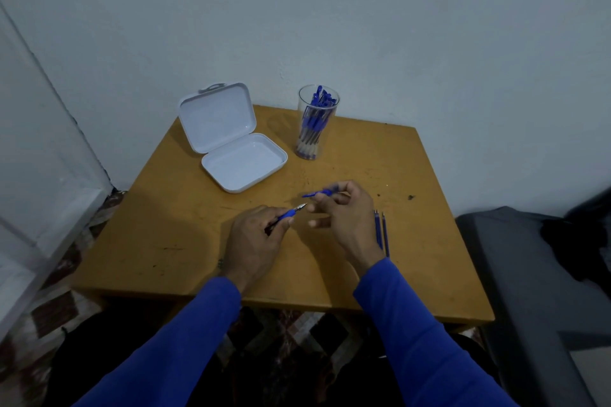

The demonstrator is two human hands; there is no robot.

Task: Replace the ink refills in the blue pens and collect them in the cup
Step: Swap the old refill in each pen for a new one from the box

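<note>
A: Where's the pen?
B: The pen [287, 214] sits in the left hand [254, 238], fingers curled round its barrel, metal tip pointing toward the cup, just short of it on the near side.
A: And the right hand?
B: The right hand [344, 218] pinches a blue cap [319, 193] in its fingertips, also on the near side of the cup [316, 122].
A: What's in the cup?
B: Blue pens, standing upright; the cup is clear and rests on the worktop [185, 235] by the wall.
A: Anything else?
B: Two loose refills [382, 233] lie side by side nearer than the cup, just right of the right hand. A white case [231, 139] lies open left of the cup.
</note>
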